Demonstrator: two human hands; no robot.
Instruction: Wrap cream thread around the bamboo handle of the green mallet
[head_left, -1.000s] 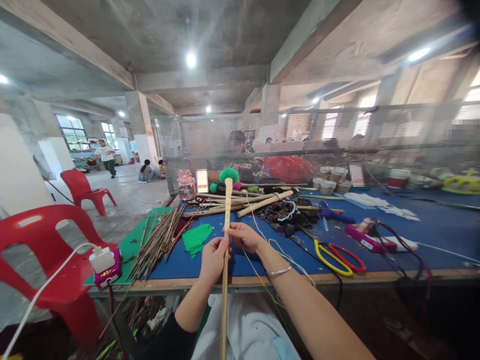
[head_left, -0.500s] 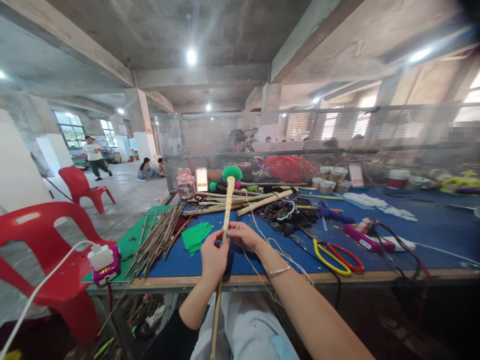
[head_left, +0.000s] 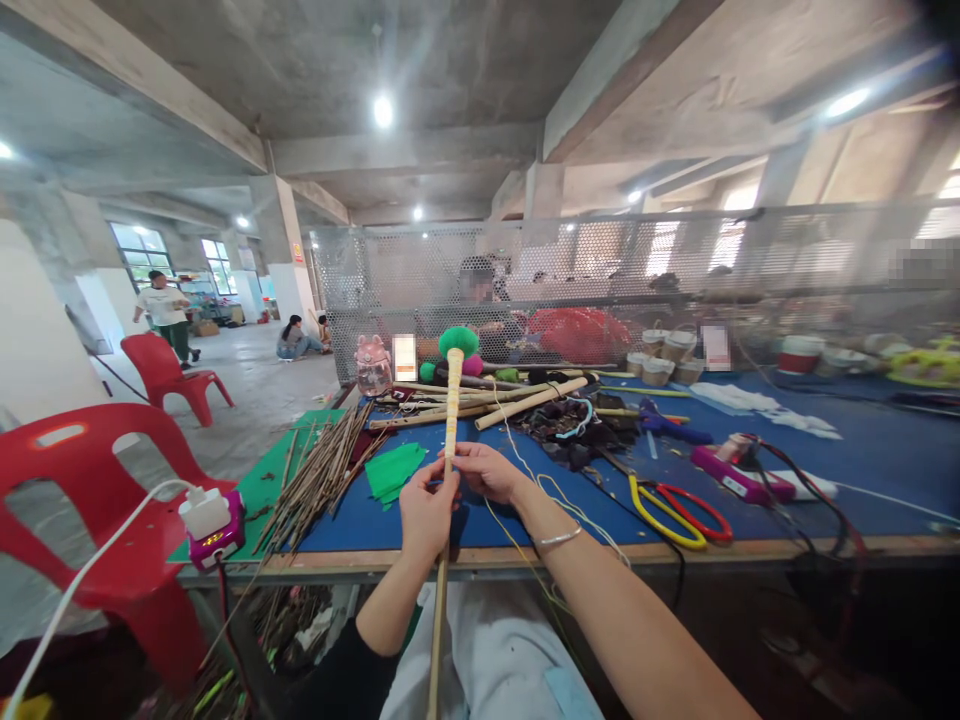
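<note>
A long thin wooden stick (head_left: 440,620) with a green round head (head_left: 459,342) stands tilted in front of me. Pale yellow wrapping covers its upper part, below the head. My left hand (head_left: 429,505) is closed round the stick just under the wrapping. With fingers pinched at the lower end of the wrapping, my right hand (head_left: 486,470) touches the stick from the right. A pale yellow string (head_left: 517,548) hangs below my right wrist, which wears a silver bangle. Whether the fingertips also hold string is too small to tell.
Thin sticks (head_left: 319,475) and green cloth (head_left: 394,472) lie left on the blue table (head_left: 577,520). Scissors (head_left: 679,510), a purple power strip (head_left: 742,475) and dark scraps (head_left: 566,430) lie right. Behind stands a perforated metal screen (head_left: 585,270). Red chairs (head_left: 97,500) are at left.
The stick's green head has shifted slightly left and its lower end slightly right. My hands keep nearly the same place on it. The walking person at far left has moved left.
</note>
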